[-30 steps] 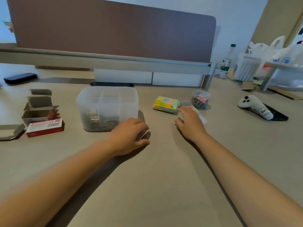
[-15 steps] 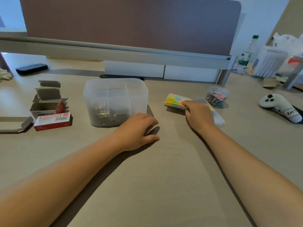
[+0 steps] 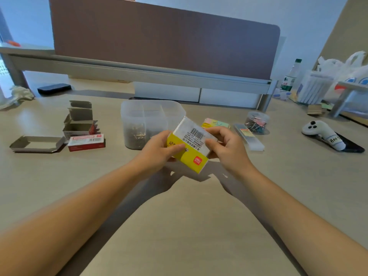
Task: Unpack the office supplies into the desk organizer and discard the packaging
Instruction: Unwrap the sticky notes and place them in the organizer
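Above the desk [image 3: 179, 226], both hands, left hand [image 3: 157, 151] and right hand [image 3: 227, 150], grip a yellow packet [image 3: 189, 148] before the staple-filled organizer [image 3: 147, 120].

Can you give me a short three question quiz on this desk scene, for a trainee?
1. True or false: both hands hold the yellow-labelled pack above the desk.
2. Which lies nearest the red staple box? A: open cardboard boxes; B: clip jar; C: white controller.
3. What stands directly behind the held pack?

Key:
1. True; the left hand and right hand grip opposite sides.
2. A.
3. The translucent desk organizer.
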A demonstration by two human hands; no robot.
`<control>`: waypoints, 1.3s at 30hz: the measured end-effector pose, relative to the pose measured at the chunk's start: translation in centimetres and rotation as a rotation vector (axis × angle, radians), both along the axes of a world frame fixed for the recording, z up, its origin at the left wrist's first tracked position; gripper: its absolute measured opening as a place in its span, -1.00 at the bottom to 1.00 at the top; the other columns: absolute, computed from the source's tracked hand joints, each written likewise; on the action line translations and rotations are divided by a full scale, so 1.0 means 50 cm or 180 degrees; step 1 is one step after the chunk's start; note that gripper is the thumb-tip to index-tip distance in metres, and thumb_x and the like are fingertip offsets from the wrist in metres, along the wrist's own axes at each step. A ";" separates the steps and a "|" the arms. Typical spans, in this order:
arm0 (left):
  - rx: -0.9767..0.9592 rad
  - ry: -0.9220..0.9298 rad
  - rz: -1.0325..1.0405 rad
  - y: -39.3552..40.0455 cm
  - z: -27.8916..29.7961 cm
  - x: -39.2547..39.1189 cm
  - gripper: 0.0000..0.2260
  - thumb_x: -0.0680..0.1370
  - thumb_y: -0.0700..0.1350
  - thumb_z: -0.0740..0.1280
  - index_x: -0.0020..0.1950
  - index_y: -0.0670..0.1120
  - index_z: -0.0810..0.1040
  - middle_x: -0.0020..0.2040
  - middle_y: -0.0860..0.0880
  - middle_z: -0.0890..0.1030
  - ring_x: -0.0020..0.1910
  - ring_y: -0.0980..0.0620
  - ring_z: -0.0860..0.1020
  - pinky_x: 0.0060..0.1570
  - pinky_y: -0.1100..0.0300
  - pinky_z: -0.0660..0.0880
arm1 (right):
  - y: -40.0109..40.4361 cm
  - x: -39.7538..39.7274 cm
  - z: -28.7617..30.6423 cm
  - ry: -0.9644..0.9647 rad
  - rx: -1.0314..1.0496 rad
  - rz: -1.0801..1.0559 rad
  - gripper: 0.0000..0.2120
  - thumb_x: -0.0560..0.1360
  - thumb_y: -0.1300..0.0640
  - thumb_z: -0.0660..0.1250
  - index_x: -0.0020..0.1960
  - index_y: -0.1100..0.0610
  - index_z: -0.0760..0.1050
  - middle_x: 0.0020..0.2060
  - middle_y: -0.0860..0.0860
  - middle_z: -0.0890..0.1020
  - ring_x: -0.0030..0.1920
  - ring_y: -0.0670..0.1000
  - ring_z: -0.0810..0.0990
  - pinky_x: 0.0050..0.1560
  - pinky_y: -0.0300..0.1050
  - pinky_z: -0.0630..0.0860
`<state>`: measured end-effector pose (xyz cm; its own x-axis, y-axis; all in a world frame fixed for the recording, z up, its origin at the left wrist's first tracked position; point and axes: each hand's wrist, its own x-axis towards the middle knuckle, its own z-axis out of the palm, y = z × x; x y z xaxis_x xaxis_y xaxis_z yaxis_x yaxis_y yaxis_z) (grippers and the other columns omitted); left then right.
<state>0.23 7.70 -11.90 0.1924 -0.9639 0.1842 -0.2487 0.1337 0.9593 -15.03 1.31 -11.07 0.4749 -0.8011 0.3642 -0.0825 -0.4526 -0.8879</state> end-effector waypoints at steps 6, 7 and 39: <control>0.0245 -0.0103 -0.0047 0.044 0.009 0.070 -0.84 0.47 -0.28 0.29 -0.19 -0.03 0.43 -0.22 0.01 0.56 -0.32 0.15 0.60 -0.38 0.39 0.55 | 0.023 0.065 0.011 0.0455 -0.0352 -0.0089 -0.91 0.46 0.19 0.30 -0.21 0.07 0.45 -0.24 -0.02 0.54 -0.19 -0.02 0.53 -0.26 -0.29 0.48; 0.0289 -0.0205 -0.0053 0.048 0.011 0.081 -0.84 0.46 -0.27 0.31 -0.19 -0.02 0.41 -0.21 0.01 0.56 -0.27 0.13 0.58 -0.36 0.36 0.56 | 0.028 0.077 0.017 0.0475 -0.0356 -0.0010 -0.98 0.48 0.20 0.28 -0.11 0.11 0.48 -0.20 -0.03 0.53 -0.19 -0.06 0.52 -0.27 -0.33 0.47; 0.0120 0.0241 0.0956 0.061 0.000 0.136 -0.98 0.55 -0.11 0.18 -0.04 -0.03 0.35 -0.16 0.03 0.52 -0.24 0.09 0.55 -0.32 0.25 0.53 | 0.030 0.146 -0.008 0.0405 0.0172 0.0323 -0.87 0.47 0.18 0.28 -0.26 0.09 0.43 -0.31 -0.01 0.56 -0.29 -0.03 0.53 -0.23 -0.21 0.53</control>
